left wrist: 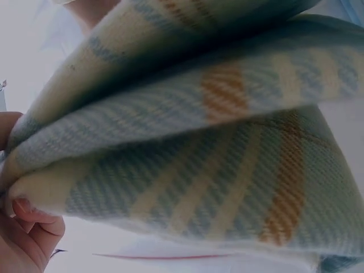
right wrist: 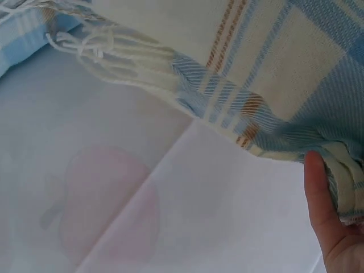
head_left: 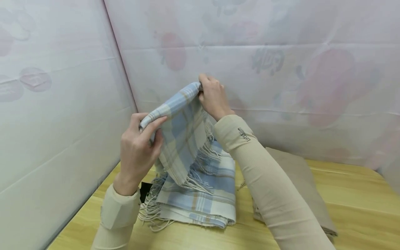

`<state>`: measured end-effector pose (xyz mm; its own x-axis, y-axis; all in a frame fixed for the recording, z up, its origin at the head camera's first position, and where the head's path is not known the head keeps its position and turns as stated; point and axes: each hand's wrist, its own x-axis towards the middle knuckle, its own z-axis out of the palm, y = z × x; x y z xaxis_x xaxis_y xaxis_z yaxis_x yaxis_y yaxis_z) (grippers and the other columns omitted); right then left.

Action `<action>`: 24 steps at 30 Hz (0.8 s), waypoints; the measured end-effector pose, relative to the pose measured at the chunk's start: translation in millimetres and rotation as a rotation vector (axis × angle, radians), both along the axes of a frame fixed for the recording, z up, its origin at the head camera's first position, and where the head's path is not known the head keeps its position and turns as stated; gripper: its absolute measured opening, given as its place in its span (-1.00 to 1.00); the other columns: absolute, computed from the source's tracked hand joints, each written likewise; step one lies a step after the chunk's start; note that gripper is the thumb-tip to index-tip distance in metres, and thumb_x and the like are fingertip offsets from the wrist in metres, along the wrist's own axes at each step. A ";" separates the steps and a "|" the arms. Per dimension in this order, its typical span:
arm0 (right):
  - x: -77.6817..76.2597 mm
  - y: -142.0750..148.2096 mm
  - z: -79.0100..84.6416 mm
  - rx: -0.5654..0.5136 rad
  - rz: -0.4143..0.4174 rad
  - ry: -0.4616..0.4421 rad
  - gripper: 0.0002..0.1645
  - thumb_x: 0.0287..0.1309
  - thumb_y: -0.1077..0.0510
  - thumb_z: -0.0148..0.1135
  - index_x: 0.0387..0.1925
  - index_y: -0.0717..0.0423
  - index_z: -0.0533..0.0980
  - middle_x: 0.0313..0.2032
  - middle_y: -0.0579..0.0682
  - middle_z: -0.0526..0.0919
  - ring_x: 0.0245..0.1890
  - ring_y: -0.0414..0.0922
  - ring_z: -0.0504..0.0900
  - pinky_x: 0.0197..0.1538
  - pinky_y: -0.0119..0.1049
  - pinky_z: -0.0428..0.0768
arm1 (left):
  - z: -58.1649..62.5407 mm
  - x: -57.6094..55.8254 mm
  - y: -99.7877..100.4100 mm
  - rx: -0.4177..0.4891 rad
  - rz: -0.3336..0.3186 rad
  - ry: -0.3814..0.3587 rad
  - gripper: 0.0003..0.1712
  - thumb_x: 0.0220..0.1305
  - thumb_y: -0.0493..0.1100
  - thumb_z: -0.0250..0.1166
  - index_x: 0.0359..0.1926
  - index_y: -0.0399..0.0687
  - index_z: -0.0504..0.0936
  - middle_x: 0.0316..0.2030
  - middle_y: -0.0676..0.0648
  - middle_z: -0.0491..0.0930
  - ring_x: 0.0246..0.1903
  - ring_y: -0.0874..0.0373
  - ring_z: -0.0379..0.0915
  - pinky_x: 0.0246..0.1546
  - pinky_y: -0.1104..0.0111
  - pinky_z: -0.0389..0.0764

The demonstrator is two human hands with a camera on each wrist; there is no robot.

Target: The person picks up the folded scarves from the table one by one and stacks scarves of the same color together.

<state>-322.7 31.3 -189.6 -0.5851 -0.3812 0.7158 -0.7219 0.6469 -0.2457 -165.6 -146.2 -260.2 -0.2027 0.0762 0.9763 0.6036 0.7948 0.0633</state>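
Observation:
A blue, cream and tan plaid scarf (head_left: pixel 184 139) with fringed ends is lifted partly above the table. My left hand (head_left: pixel 137 149) grips its near upper corner, the cloth between fingers and thumb. Higher up and farther right, my right hand (head_left: pixel 214 95) pinches the other end of the raised edge. The fringe of the lifted part hangs over the lower, folded part of the scarf (head_left: pixel 200 198), which lies on the table. Several layers of the scarf (left wrist: pixel 170 114) fan out from the left fingers in the left wrist view. In the right wrist view the scarf (right wrist: pixel 273 74) bunches at the right fingers.
A folded beige-brown cloth (head_left: pixel 293 170) lies on the yellow wood-grain table (head_left: pixel 356 194), partly behind the right sleeve. A small black item (head_left: pixel 145 191) shows beside the left wrist. Pale printed sheets (head_left: pixel 250 45) stand behind the table and at its left.

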 end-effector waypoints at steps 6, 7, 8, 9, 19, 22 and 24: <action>0.0 -12.3 -0.2 -0.023 -0.013 -0.030 -0.73 0.21 0.50 0.04 -0.40 0.14 0.23 -0.36 0.18 0.48 -0.31 0.14 0.47 -0.22 -0.07 0.40 | 4.2 0.8 -8.7 0.008 0.030 -0.008 -0.60 0.12 -0.57 0.22 -0.05 -0.25 0.75 -0.16 -0.38 0.54 -0.33 -0.22 0.55 -0.40 -0.03 0.57; 0.2 -15.2 0.0 -0.028 -0.019 -0.033 -0.74 0.22 0.49 0.04 -0.39 0.14 0.24 -0.34 0.19 0.50 -0.29 0.14 0.48 -0.21 -0.07 0.42 | 4.8 1.0 -10.1 0.007 0.034 -0.008 -0.61 0.14 -0.56 0.21 -0.05 -0.25 0.75 -0.16 -0.38 0.54 -0.32 -0.22 0.55 -0.39 -0.03 0.57; 0.8 -18.1 0.4 -0.033 -0.025 -0.035 -0.74 0.23 0.49 0.05 -0.39 0.14 0.24 -0.33 0.20 0.52 -0.28 0.15 0.50 -0.20 -0.06 0.43 | 5.6 1.1 -11.4 0.007 0.039 -0.005 -0.61 0.14 -0.56 0.21 -0.06 -0.26 0.75 -0.16 -0.38 0.54 -0.32 -0.22 0.55 -0.38 -0.03 0.57; 1.7 -21.2 0.9 -0.041 -0.028 -0.040 -0.75 0.24 0.48 0.05 -0.39 0.15 0.25 -0.31 0.21 0.53 -0.26 0.15 0.52 -0.18 -0.05 0.45 | 6.3 1.3 -12.9 0.007 0.044 -0.003 -0.62 0.15 -0.56 0.21 -0.06 -0.26 0.75 -0.16 -0.38 0.54 -0.33 -0.22 0.55 -0.39 -0.03 0.56; 2.4 -35.4 0.4 -0.104 -0.006 0.019 -0.74 0.24 0.48 0.06 -0.39 0.15 0.23 -0.23 0.20 0.57 -0.22 0.16 0.56 -0.17 -0.01 0.49 | 12.1 5.4 -21.8 0.008 0.089 0.061 -0.62 0.18 -0.56 0.19 -0.08 -0.24 0.77 -0.15 -0.37 0.54 -0.33 -0.26 0.51 -0.36 -0.06 0.52; 1.1 -33.4 -4.0 -0.108 0.002 0.028 -0.69 0.21 0.50 0.05 -0.41 0.13 0.18 -0.32 0.18 0.48 -0.30 0.12 0.47 -0.20 -0.05 0.41 | 11.6 5.0 -21.7 -0.012 0.087 0.060 -0.62 0.18 -0.56 0.19 -0.07 -0.24 0.78 -0.16 -0.36 0.54 -0.33 -0.24 0.50 -0.36 -0.05 0.52; 0.8 -31.7 -6.7 -0.105 0.008 0.023 -0.67 0.22 0.50 0.04 -0.42 0.11 0.16 -0.36 0.16 0.43 -0.32 0.11 0.42 -0.21 -0.06 0.36 | 10.8 4.9 -21.2 -0.028 0.088 0.057 -0.61 0.18 -0.57 0.18 -0.07 -0.25 0.78 -0.17 -0.36 0.54 -0.34 -0.23 0.49 -0.38 -0.03 0.52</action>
